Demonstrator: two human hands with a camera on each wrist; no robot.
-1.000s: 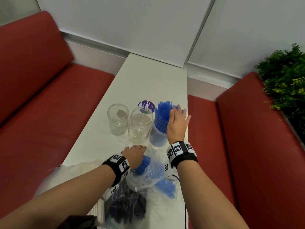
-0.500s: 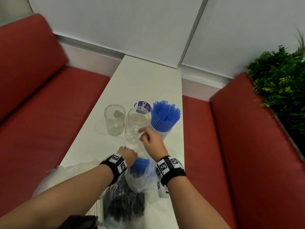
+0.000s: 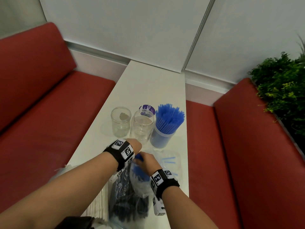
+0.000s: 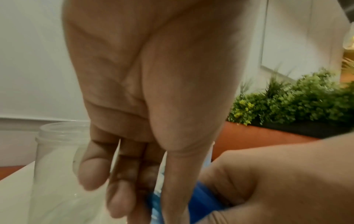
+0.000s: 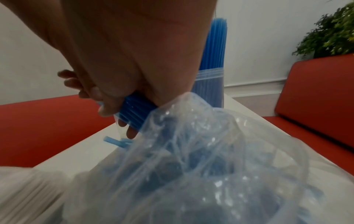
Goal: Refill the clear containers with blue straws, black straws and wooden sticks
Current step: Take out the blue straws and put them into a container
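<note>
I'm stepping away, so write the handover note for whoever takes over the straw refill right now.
Right hand: grips a bundle of blue straws at the mouth of the clear plastic bag.
Left hand: at the bag's mouth beside the right hand; what it holds I cannot tell.
Things: right-most clear container stands packed with blue straws. Two empty jars stand left of it. Bag of black straws lies on the table's near end, wooden sticks to its left. A few loose blue straws lie on the table.
Done: blue container filled.
Left: black straws and wooden sticks into the two empty jars.
</note>
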